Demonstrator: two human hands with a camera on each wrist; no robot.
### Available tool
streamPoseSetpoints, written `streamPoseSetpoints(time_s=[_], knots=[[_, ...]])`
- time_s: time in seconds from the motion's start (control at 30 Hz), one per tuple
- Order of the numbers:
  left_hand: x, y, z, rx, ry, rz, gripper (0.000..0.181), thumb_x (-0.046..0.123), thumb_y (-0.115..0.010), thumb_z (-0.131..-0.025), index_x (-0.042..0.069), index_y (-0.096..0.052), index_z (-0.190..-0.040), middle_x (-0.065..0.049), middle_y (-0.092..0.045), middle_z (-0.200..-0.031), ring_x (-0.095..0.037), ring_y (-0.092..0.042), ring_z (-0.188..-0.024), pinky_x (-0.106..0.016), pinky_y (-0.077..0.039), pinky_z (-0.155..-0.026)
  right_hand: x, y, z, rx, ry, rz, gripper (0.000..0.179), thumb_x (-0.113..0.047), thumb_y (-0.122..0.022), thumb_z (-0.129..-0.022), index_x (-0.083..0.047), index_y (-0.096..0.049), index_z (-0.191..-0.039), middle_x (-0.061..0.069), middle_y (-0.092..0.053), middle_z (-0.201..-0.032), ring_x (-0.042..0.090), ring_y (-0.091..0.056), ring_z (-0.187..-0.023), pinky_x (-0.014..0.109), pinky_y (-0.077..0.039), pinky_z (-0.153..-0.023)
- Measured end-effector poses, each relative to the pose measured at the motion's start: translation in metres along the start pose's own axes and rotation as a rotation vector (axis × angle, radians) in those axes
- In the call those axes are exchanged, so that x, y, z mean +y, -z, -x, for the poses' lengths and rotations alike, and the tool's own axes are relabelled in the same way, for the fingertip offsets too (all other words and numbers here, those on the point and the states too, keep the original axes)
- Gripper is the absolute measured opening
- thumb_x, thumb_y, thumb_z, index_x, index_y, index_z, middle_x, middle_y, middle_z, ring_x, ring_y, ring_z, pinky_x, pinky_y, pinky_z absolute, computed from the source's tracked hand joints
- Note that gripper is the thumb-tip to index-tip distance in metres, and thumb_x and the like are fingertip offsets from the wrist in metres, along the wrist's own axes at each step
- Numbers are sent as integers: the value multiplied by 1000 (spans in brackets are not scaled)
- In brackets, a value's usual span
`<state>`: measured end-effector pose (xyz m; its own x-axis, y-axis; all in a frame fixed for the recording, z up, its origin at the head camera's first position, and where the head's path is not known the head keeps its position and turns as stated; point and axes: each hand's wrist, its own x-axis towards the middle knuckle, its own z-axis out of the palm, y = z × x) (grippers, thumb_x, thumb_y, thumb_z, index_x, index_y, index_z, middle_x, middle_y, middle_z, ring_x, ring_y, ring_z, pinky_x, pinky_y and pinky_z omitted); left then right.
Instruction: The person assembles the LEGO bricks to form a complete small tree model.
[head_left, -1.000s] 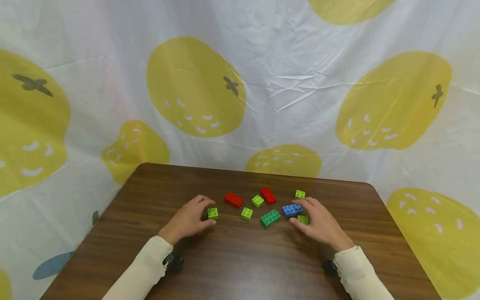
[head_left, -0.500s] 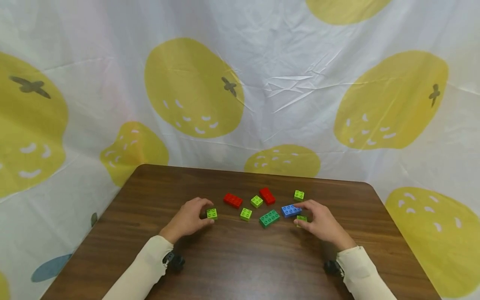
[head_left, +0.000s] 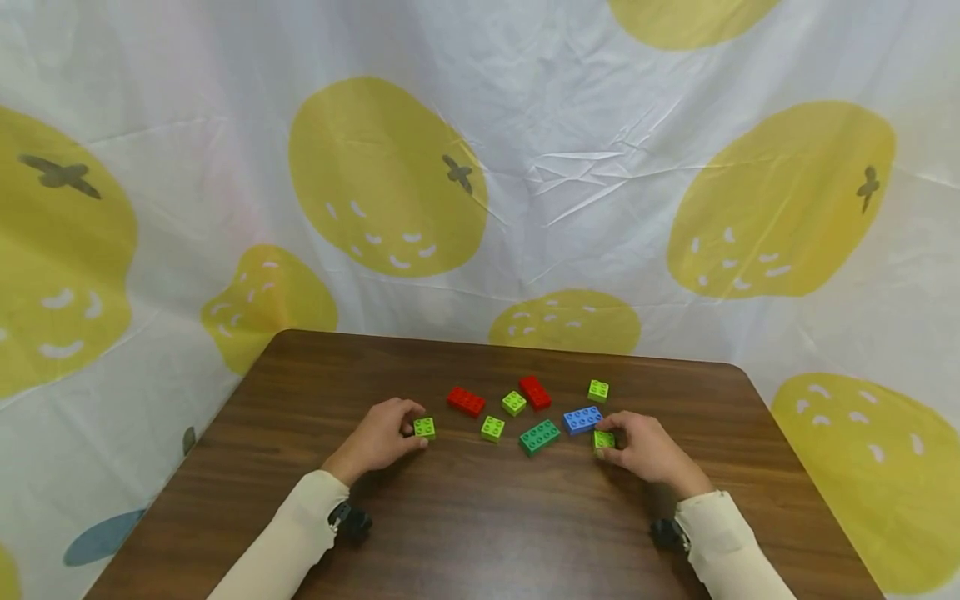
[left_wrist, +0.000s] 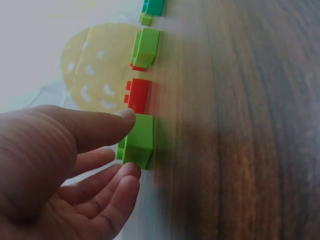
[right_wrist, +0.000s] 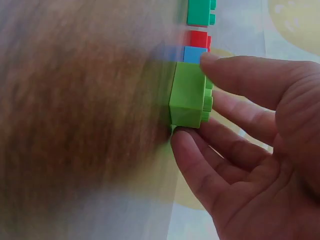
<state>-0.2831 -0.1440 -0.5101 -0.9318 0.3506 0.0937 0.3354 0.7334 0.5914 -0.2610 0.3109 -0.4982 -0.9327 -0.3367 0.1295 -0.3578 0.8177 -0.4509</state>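
Two hands reach over the table (head_left: 450, 517). My left hand (head_left: 378, 433) is at the left of a light green brick (head_left: 424, 427). Thumb and bent fingers stand loosely either side of it; firm contact cannot be made out. At the right, my right hand (head_left: 645, 448) pinches another light green brick (head_left: 603, 441) between thumb and fingertips. In the right wrist view that brick (right_wrist: 187, 95) sits low at the table surface, studs facing the palm. A blue brick (head_left: 582, 420) lies just behind the right fingertips.
Between the hands lie a green brick (head_left: 539, 437), light green bricks (head_left: 492, 428) and red bricks (head_left: 467, 401). Another small light green brick (head_left: 597, 390) lies behind the blue one. A fruit-patterned cloth (head_left: 570, 208) hangs behind the table.
My right hand has come back from over the blue brick and narrowed round the light green brick near it. My left hand has barely moved. The bricks lie where they were.
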Motion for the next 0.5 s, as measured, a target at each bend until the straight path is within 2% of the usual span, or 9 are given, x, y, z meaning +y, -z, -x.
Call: streamPoseSetpoints(time_s=[0.23,0.5], knots=[[-1,-5,-2,-5,33,26,38,14,-86,-89,2,-73,-123,-4,-68,-100,-11,-62,-86,-29,-55,-76,2,0,1,-44,-10,3,32,-10,-83,-89,-3,-75,-119,12,-76,-118,29,-72,-107,53,-58,-94],[-2,-8,-3,20,15,33,32,11,-86,-88,3,-76,-117,-3,-68,-96,-9,-61,-83,-28,-54,-75,3,-1,0,-11,23,20,29,-12,-83,-89,-4,-77,-116,9,-78,-113,20,-71,-98,43,-59,-85]])
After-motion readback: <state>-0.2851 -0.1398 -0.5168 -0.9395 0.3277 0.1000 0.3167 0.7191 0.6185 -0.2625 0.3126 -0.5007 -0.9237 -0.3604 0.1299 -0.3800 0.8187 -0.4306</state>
